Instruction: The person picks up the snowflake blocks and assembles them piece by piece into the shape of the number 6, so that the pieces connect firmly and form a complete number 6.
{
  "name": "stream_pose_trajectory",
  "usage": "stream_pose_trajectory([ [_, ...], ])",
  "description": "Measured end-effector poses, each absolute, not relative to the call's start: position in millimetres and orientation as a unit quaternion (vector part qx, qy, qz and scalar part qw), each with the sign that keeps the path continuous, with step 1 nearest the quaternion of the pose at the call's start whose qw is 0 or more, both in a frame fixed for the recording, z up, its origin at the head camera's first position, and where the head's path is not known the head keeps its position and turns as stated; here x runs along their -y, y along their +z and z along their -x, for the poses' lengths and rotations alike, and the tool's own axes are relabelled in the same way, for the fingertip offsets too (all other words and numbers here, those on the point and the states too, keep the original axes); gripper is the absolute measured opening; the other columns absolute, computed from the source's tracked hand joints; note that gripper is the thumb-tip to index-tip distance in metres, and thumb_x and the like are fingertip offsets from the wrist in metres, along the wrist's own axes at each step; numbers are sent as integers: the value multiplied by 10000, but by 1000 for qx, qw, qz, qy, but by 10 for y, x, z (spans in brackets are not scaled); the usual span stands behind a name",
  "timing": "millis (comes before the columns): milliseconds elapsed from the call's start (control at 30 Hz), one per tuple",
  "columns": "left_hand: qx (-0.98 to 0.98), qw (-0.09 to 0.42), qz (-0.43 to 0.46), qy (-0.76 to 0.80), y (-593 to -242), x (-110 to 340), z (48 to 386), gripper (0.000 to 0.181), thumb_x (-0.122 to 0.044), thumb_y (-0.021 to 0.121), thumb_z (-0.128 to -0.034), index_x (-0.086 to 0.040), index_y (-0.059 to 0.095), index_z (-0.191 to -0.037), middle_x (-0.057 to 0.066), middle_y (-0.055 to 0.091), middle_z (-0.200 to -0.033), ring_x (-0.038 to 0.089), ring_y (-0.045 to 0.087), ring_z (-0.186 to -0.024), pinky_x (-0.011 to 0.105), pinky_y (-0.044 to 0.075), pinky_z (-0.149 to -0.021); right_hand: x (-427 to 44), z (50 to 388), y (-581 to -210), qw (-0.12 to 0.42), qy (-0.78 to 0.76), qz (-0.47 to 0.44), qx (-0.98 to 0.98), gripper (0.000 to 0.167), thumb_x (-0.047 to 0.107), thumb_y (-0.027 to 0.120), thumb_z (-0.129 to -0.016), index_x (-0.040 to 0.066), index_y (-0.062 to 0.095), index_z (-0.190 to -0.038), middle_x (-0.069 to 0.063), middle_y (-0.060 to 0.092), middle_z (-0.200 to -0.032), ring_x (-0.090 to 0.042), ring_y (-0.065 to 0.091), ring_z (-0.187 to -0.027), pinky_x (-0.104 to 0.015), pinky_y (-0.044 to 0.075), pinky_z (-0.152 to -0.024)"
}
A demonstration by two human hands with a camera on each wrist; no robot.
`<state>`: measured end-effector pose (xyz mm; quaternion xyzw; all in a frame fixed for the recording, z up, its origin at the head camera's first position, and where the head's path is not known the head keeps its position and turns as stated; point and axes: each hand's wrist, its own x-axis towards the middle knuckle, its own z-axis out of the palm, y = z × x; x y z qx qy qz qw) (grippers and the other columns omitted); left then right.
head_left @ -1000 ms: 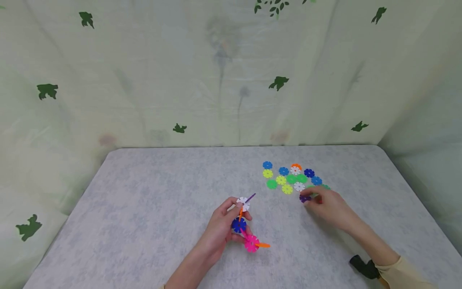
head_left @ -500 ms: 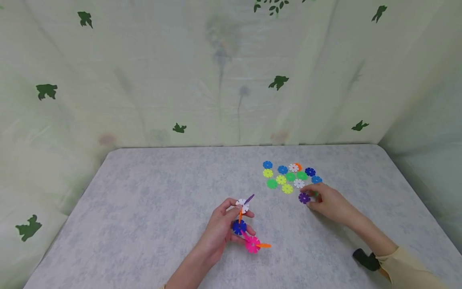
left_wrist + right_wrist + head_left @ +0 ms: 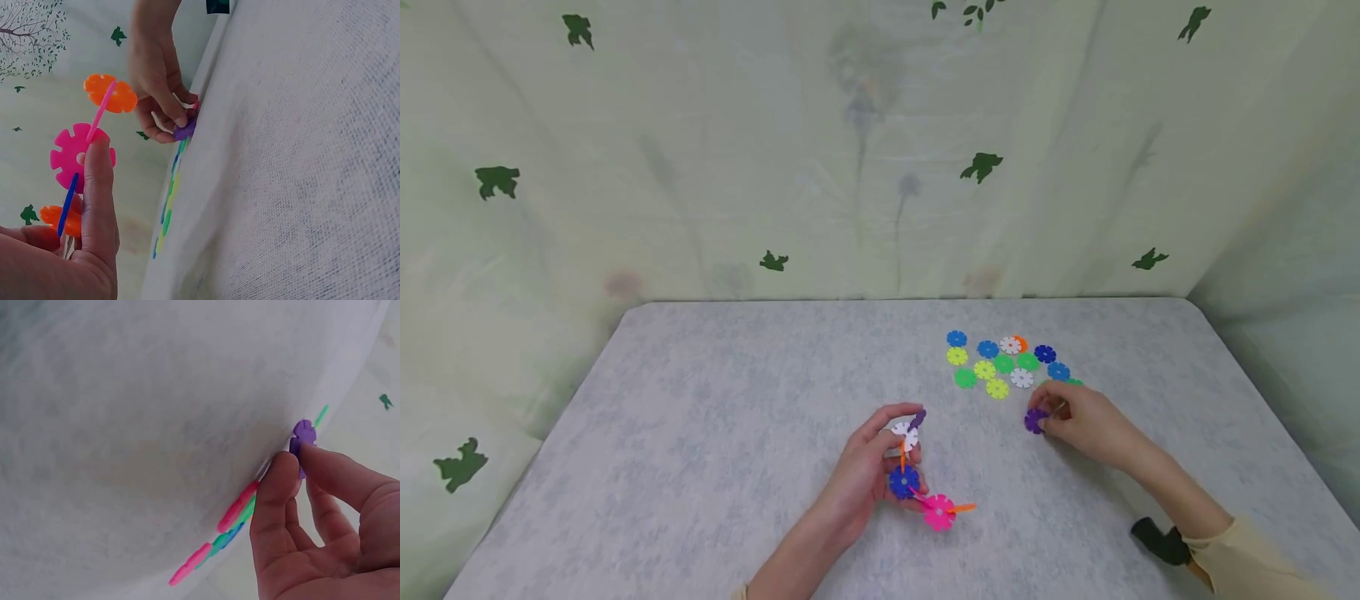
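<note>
- Hands: 2, one left hand (image 3: 859, 483), one right hand (image 3: 1088, 421).
- Linked chain (image 3: 904, 482): 1, made of 7 discs: 2 orange, 2 pink, 1 purple, 1 white, 1 dark blue.
- Purple disc (image 3: 1036, 421) in right-hand fingers: at least 1, can't tell if doubled.
- Loose light blue discs (image 3: 988, 349): 3.
- Loose yellow discs (image 3: 984, 370): 3.
- Loose white discs (image 3: 1022, 377): 2.
- Loose dark blue disc (image 3: 1045, 354): 1.
- Loose orange disc (image 3: 1021, 343): 1, partly covered.
- Loose green discs (image 3: 966, 377): 3 in plain sight, others partly hidden, total unclear.
- Loose pink discs (image 3: 239, 507): 2, right wrist view.
- Table (image 3: 700, 417): 1.
- Bird prints (image 3: 982, 167), head view: 7.
</note>
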<state>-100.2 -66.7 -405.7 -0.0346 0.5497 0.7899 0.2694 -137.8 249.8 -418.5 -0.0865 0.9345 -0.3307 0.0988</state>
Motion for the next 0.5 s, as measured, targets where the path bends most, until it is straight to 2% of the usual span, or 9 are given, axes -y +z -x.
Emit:
stream_pose_trajectory([
  [133, -541, 276, 32, 794, -4061, 659, 1004, 359, -118, 396, -1007, -124, 552, -1330, 56, 563, -791, 242, 651, -620, 505, 570, -590, -2447, 1303, -4149, 87, -341, 71, -933, 166, 21, 673, -890, 117, 656, -1023, -21, 628, -929, -198, 577, -827, -330, 509, -696],
  [333, -542, 285, 31, 790, -4069, 648, 991, 305, -239, 500, -1033, -123, 554, -1310, 57, 559, -805, 229, 641, -621, 474, 574, -590, -2329, 1173, -4080, 64, -397, 43, -915, 179, 62, 675, -911, 77, 649, -1088, -39, 649, -981, -195, 612, -849, -298, 538, -677],
  [500, -544, 288, 32, 787, -4066, 636, 985, 296, -235, 519, -1027, -110, 559, -1292, 67, 579, -812, 220, 632, -616, 450, 576, -583, -2190, 1055, -4026, 47, -478, 29, -877, 199, 68, 667, -928, 54, 639, -1125, -72, 640, -953, -233, 636, -806, -326, 558, -655],
])
